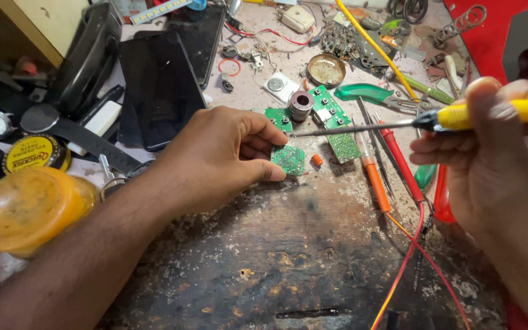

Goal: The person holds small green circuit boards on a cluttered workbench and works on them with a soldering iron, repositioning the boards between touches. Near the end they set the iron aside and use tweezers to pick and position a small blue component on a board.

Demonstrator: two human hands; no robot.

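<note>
My left hand [227,156] pinches a small green circuit board [288,160], half hidden by fingers; my right hand [496,153], cut off, grips a yellow-handled soldering iron [398,124].

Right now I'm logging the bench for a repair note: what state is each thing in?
Left hand: pinching the small green board flat on the bench.
Right hand: gripping the yellow soldering iron, tip near the board.
Orange jar: lid on.
Round tin: open.

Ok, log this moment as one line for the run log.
left hand: pinching small green circuit board on workbench | right hand: grip on yellow-handled soldering iron | iron tip: near board's upper edge, contact unclear
</note>
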